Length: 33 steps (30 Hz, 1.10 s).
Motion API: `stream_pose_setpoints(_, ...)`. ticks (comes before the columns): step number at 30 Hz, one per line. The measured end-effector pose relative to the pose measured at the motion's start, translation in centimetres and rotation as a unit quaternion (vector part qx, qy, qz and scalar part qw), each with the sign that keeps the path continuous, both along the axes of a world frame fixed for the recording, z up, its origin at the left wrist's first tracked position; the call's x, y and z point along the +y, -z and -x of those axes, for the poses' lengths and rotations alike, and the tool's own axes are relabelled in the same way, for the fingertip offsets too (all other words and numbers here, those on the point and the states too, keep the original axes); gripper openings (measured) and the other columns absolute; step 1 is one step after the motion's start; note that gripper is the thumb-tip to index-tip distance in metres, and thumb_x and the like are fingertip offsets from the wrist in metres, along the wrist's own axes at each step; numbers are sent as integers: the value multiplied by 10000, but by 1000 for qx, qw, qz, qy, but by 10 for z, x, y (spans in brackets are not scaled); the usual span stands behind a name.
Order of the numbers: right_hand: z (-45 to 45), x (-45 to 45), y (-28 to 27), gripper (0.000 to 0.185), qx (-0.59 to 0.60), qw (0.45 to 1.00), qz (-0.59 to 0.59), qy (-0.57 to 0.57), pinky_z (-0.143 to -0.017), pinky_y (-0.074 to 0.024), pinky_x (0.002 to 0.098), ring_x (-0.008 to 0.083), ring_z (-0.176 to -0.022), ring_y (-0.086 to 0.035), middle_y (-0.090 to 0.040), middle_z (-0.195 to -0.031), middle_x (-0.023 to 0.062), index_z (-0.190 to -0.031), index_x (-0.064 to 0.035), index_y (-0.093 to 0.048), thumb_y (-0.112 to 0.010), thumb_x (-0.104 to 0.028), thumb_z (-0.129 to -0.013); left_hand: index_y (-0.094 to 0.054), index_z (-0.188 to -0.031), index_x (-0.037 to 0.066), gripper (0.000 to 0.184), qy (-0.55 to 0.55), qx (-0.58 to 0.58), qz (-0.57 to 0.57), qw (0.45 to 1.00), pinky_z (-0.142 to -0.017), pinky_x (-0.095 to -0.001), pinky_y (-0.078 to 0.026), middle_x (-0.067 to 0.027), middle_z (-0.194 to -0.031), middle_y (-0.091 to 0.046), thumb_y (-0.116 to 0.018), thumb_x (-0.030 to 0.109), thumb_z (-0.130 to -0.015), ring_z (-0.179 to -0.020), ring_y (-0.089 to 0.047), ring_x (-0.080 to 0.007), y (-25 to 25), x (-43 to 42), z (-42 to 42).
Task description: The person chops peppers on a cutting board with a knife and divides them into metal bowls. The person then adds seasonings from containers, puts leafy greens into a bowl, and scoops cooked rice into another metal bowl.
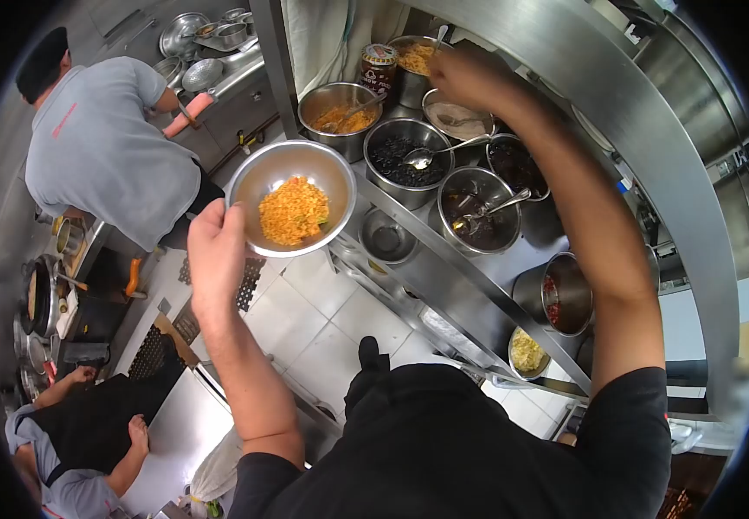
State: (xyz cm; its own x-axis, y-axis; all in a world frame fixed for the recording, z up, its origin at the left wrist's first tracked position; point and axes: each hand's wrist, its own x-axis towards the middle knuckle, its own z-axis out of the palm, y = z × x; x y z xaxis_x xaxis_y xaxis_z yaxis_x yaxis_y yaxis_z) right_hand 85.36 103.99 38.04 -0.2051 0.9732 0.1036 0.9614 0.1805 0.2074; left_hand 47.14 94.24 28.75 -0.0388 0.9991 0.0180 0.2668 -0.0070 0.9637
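My left hand (218, 242) grips the rim of a steel mixing bowl (249, 173), thumb on the edge, and holds it up in front of the shelf. Orange, crumbly food (292, 212) with a bit of green lies in the bowl. My right hand (461, 80), smeared by motion, reaches over the back of the shelf. Close to it are a bowl of pale powder (458, 119) and a pot of orange shredded food (415, 59) with a spoon in it. Its fingers do not show clearly, so I cannot tell what it holds.
On the shelf stand a pot of dark pieces (405, 162), one of dark sauce (475, 216), another orange pot (344, 117) and a labelled jar (379, 69). A metal frame (651, 112) arches at right. Two people work at left, one in a grey shirt (115, 138).
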Motion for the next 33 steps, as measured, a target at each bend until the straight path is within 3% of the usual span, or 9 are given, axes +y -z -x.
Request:
stream_pose_setpoints(4, -55, -38, 20, 192, -46, 997, 60, 23, -794, -579, 502, 351, -849, -749, -760, -897, 162, -902, -75, -773, -688, -247, -896, -650, -857, 4, 274, 9, 28, -20, 999, -566, -293, -542, -11, -720, -644, -566, 201, -1028, -620, -623, -94, -19, 3, 5)
stream_pose_setpoints(8, -75, -30, 47, 131, -31, 999, 26, 32, -812, -576, 512, 356, -902, -743, -762, -939, 161, -901, -82, -766, -707, -190, -853, -639, -843, -13, 286, 43, 24, -51, 997, -546, -291, -542, -22, -715, -643, -562, 196, -1022, -615, -629, -94, -38, 14, -16)
stream_pose_setpoints(11, -75, -29, 54, 137, -72, 997, 16, -32, -818, -573, 515, 368, -941, -737, -762, -963, 156, -938, -90, -760, -699, -189, -866, -630, -836, -26, 290, 70, 23, -61, 995, -540, -292, -553, -37, -700, -636, -560, 194, -1012, -597, -633, -101, -50, 22, -41)
stream_pose_setpoints(15, -66, -31, 51, 145, 50, 998, 13, 29, -831, -568, 520, 378, -951, -734, -764, -968, 151, -965, -94, -758, -682, -200, -903, -626, -831, -32, 286, 84, 47, -64, 993, -544, -293, -563, -51, -687, -633, -562, 195, -994, -579, -642, -115, -56, 34, -60)
stream_pose_setpoints(18, -75, -29, 52, 164, 106, 994, 9, 6, -836, -573, 521, 378, -955, -734, -765, -979, 149, -1007, -118, -778, -664, -202, -923, -632, -838, -39, 290, 91, 48, -71, 992, -538, -295, -559, -62, -690, -639, -562, 200, -987, -587, -654, -124, -57, 43, -68)
stream_pose_setpoints(21, -79, -32, 51, 193, 107, 994, -34, 16, -853, -579, 510, 360, -949, -738, -762, -957, 142, -1053, -144, -798, -662, -201, -929, -631, -846, -56, 305, 80, 39, -68, 994, -540, -316, -565, -75, -688, -641, -561, 207, -985, -574, -669, -144, -62, 44, -79)
stream_pose_setpoints(24, -81, -40, 50, 204, 18, 994, -105, 39, -866, -582, 496, 354, -971, -732, -751, -952, 143, -1069, -148, -809, -672, -174, -919, -635, -861, -69, 323, 82, 90, -67, 990, -572, -333, -590, -100, -692, -662, -562, 222, -981, -571, -695, -173, -63, 51, -82)
stream_pose_setpoints(28, -82, -27, 76, 174, 74, 977, -188, 69, -882, -578, 494, 364, -1012, -716, -735, -974, 144, -1007, -135, -813, -678, -130, -898, -642, -870, -63, 336, 82, 139, -56, 985, -624, -340, -613, -137, -717, -706, -569, 248, -975, -603, -734, -195, -72, 51, -97)
stream_pose_setpoints(33, -72, -31, 78, 149, -29, 996, -74, -34, -853, -580, 490, 349, -990, -726, -736, -970, 153, -967, -110, -806, -687, -133, -880, -632, -855, -56, 331, 72, 172, -44, 981, -644, -346, -621, -136, -730, -715, -563, 244, -976, -623, -743, -193, -76, 50, -110)
